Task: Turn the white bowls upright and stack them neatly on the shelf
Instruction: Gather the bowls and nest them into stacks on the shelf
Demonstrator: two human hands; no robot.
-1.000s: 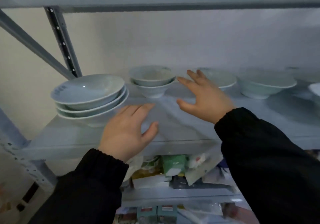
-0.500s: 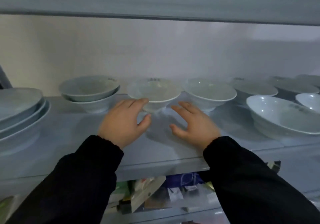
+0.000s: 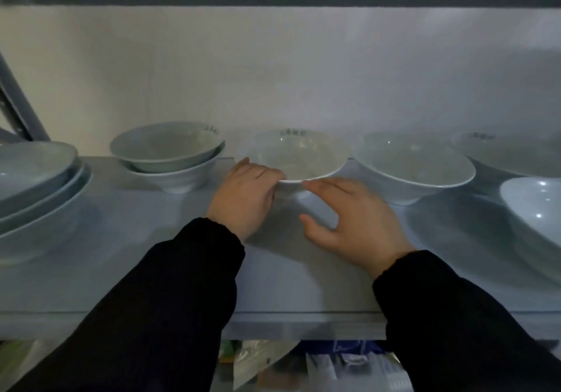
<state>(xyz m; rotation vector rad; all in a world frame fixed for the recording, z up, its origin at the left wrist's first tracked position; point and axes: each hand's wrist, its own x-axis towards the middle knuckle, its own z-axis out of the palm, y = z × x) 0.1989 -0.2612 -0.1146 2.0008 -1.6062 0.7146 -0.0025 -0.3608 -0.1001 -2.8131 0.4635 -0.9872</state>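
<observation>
The left hand curls its fingers on the near rim of one upright, glossy white bowl mid-shelf, the right hand lying slack with fingertips at that rim, between a stack of two and three single bowls, beyond them a stack of three.

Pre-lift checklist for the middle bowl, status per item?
1. Middle bowl upright: ok.
2. Left hand on its near rim: ok; firm grip: cannot tell.
3. Right hand gripping: not ok, open, fingertips just at the rim.
4. Two-bowl stack to the left upright: ok.
5. Gap to the bowl on the right: cannot tell, rims very close.
</observation>
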